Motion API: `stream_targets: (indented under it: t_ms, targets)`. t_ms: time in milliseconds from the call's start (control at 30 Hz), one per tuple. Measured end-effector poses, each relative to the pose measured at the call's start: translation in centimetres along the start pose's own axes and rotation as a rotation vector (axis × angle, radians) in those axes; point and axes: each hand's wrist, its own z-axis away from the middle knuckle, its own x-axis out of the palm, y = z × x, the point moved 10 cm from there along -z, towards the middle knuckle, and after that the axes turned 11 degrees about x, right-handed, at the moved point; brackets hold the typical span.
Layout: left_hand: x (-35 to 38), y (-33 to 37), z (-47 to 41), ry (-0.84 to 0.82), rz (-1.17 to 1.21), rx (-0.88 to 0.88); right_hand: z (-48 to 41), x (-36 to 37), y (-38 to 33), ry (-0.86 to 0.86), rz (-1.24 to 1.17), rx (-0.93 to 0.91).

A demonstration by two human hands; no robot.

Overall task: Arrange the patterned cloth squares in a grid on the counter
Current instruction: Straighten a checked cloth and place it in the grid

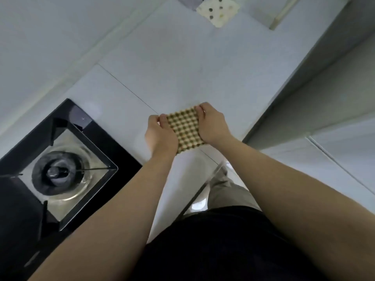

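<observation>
Brown-and-cream checked cloth square (185, 129), low over the counter (172, 67) just right of the hob burner (58, 173), pinched at opposite side edges by left hand (160, 134) and right hand (213, 124); likely light, limp, best held by corners.

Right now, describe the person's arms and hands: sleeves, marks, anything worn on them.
The left forearm and right forearm are bare as far as the frame shows, with no sleeves. The left hand and right hand are ungloved. No watch or bracelet shows at either wrist. The picture is too blurred to tell about rings.
</observation>
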Motion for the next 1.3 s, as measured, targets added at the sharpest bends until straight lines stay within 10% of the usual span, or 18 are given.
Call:
stream_targets:
  t_ms: [267, 767, 967, 1133, 1300]
  targets:
    - [7.2, 3.2, -7.2, 0.159, -0.009, -0.162, -13.5, -2.2, -2.2, -0.143, 0.214, -0.04]
    - [25.0, 17.5, -18.8, -0.081, 0.096, -0.177, -32.4, -18.7, -6.6, 0.141, 0.54, -0.145]
    - [24.2, 19.4, -20.3, -0.336, -0.557, 0.248, -31.2, -21.0, -7.6, 0.59, 0.75, -0.439]
    - [26.1, 22.7, -17.8, -0.385, -0.66, 0.959, -27.8, -17.0, -4.0, 0.442, 0.734, -0.554]
    - [29.0, 21.9, -17.2, -0.576, -0.823, 1.072, -27.8, -16.9, -2.0, 0.452, 0.761, -0.507]
